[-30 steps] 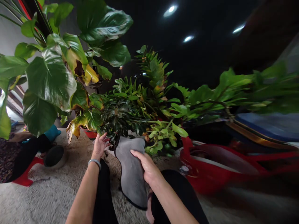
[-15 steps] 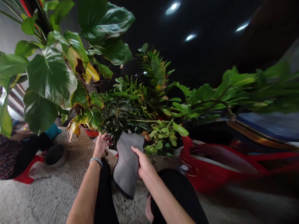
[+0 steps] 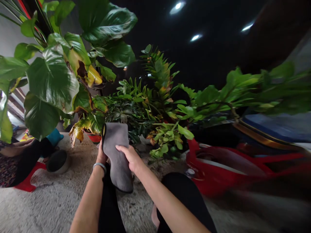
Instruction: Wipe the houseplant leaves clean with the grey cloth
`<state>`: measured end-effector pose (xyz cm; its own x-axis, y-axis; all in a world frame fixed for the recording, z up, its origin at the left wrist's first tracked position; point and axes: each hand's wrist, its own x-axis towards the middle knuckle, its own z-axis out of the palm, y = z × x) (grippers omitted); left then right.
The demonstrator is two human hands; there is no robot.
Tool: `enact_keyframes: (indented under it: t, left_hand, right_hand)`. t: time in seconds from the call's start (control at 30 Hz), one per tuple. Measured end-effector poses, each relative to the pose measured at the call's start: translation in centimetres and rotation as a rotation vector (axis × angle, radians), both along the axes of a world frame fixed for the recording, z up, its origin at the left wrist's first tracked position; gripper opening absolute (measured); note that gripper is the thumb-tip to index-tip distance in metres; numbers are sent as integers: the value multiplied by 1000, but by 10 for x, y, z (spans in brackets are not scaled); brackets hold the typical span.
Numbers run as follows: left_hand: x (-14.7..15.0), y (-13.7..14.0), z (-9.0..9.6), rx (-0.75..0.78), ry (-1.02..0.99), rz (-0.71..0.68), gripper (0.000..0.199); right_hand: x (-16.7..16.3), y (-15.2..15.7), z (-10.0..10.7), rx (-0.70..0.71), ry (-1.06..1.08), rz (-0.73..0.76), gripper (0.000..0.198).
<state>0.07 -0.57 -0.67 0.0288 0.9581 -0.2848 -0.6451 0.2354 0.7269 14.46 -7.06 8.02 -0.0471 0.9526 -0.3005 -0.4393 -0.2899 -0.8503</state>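
A grey, soft-looking piece shaped like a shoe sole, with a dark edge [image 3: 119, 161], is held upright before my knees. My right hand [image 3: 130, 157] is closed on its right side, the thumb lying across its front face. My left hand [image 3: 101, 155], with a bracelet at the wrist, is against the left edge. Its fingers are mostly hidden behind the piece, and it appears to grip it there. A narrow yellow mark shows on the dark edge near the top left.
Leafy potted plants [image 3: 131, 97] stand just beyond my hands, one in a red pot [image 3: 94, 137]. To the right is a red basket-like container [image 3: 213, 174]. At left, another person sits on a red stool [image 3: 30, 179] beside a grey bowl [image 3: 58, 161] on the rough floor [image 3: 48, 207].
My right hand has carried the grey piece left and slightly up. My left hand, apart from it with fingers spread before, is now against its left edge.
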Motion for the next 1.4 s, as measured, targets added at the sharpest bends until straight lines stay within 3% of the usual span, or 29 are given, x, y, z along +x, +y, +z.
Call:
enact_keyframes:
  t: [0.1,0.17,0.3,0.43,0.57,0.7,0.83,0.9,0.93,1.03,1.1,1.23,1.4]
  left_hand:
    - [-3,21,8,6,112,-31,61]
    - [-7,15,6,-12,209,-14,59]
    - [-1,-39,1,93,320,157,56]
    - [30,-101,6,268,238,28,63]
    - [47,-124,11,275,108,13,58]
    - [43,-125,12,221,39,84,52]
    - [39,-128,12,170,72,107,45]
    - [38,-130,11,140,129,96,44]
    - [37,-130,10,121,159,85,44]
    - [32,-131,6,64,227,79,47]
    - [29,-132,5,37,254,94,50]
    - [20,-135,19,6,289,135,54]
    - [-1,-104,74,201,397,334,58]
  right_hand:
    - [12,-29,-36,-130,-108,-23,29]
    - [23,-46,-47,-114,-196,-15,27]
    - [36,-55,-44,125,-573,-17,28]
    - [24,-53,-33,437,-1040,-12,52]
    - [4,-60,-28,660,-1176,96,72]
    - [4,-70,-26,782,-1071,133,74]
    - [20,-66,-29,773,-809,273,64]
    - [33,-51,-35,605,-659,344,38]
    - [41,-40,-39,464,-602,306,25]
    - [67,-1,-53,68,-417,-74,22]
    - [83,24,-61,-13,-221,-253,21]
    - [98,52,-73,38,103,-142,32]
    - [91,54,-81,192,196,-10,47]
